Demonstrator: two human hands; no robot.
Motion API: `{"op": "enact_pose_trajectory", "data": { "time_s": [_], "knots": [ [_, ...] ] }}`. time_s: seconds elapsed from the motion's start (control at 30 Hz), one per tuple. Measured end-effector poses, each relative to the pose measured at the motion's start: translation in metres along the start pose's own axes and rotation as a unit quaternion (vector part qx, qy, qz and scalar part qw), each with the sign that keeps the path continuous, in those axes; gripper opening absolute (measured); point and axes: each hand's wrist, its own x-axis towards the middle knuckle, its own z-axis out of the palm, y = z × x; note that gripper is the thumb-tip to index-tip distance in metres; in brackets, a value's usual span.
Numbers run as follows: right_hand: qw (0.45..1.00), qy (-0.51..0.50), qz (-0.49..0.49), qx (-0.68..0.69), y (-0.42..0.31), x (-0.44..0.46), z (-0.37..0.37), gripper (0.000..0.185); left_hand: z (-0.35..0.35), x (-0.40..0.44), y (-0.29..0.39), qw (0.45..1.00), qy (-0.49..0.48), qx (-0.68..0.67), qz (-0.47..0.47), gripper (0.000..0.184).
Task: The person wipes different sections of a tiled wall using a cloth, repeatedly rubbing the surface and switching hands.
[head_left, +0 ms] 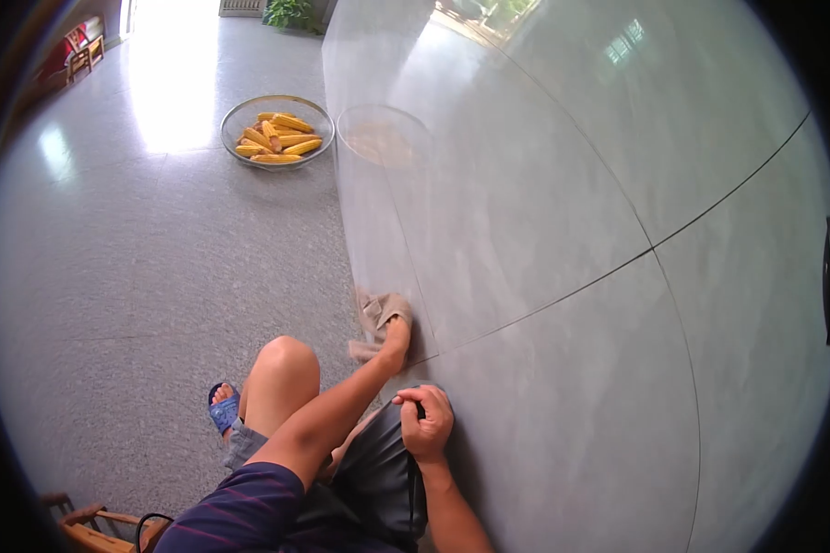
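My left hand (397, 334) is closed on a beige cloth (385, 311) and presses it against the grey tiled wall (526, 276), low down near the floor. The cloth is bunched over the fingers and partly blurred, so most of them are hidden. My right hand (427, 424) rests on my knee over the dark shorts, its fingers curled in with nothing visible in them.
A round basket (223, 138) of yellow corn cobs (277, 136) stands on the speckled grey floor (157, 249) beside the wall. My foot wears a blue slipper (223, 408). Wooden furniture (101, 533) is at the lower left; a green plant (289, 14) stands far back.
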Motion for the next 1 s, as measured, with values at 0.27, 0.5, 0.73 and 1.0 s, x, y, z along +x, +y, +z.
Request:
{"op": "enact_pose_trajectory", "data": {
  "time_s": [0.27, 0.5, 0.73, 1.0],
  "knots": [
    [0.995, 0.030, 0.073, 0.067, 0.013, -0.019, 0.008, 0.015, -0.065, 0.013, 0.039, 0.818, -0.263, -0.511, 0.004, 0.056],
    [0.964, 0.078, 0.165, 0.192, -0.014, 0.003, 0.014, 0.039, -0.130, -0.098, 0.217, 0.759, -0.338, -0.552, -0.075, 0.056],
    [0.668, -0.180, 0.341, 0.636, 0.022, 0.070, 0.038, 0.053, -0.180, -0.115, 0.255, 0.787, -0.366, -0.490, -0.076, 0.052],
    [0.708, -0.163, 0.306, 0.616, 0.015, 0.066, 0.077, 0.033, -0.249, -0.108, 0.226, 0.898, -0.135, -0.382, -0.172, 0.042]
  ]
}}
